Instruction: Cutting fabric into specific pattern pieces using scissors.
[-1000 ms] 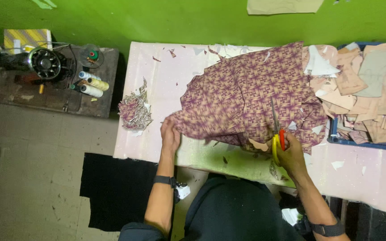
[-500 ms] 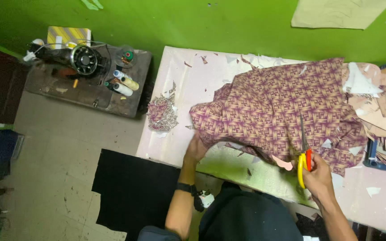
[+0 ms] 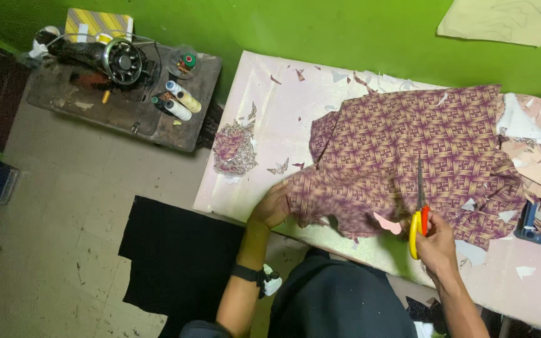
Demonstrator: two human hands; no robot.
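Low right of centre, the right hand (image 3: 436, 245) grips yellow-handled scissors (image 3: 418, 209), blades pointing up over the purple patterned fabric (image 3: 421, 156). At centre, the left hand (image 3: 272, 205) pinches the fabric's left edge. The fabric lies across the pale pink table (image 3: 277, 119); a sewing machine (image 3: 104, 56) sits upper left.

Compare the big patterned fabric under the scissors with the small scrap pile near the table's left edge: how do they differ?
The patterned fabric is large and spread across the table; the scrap pile is small and crumpled. The left hand holds the fabric's edge and the scissors in the right hand lie over it; the pile lies untouched. Both show a purple and cream pattern.
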